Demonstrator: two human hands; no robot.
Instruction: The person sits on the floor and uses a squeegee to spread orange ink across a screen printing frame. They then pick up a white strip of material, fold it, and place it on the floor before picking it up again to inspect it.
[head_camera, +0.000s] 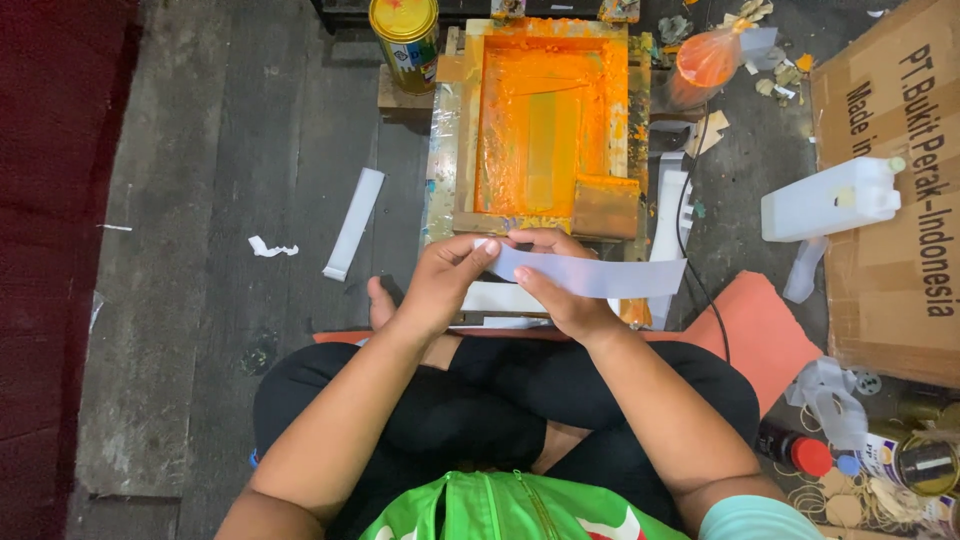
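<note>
Both hands, left hand (445, 275) and right hand (560, 295), pinched a white paper strip (600, 275); wet orange paint tray (545, 120) just beyond might smear it.

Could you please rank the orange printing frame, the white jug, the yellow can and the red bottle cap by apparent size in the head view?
1. Orange printing frame
2. White jug
3. Yellow can, partly cut off
4. Red bottle cap
</note>
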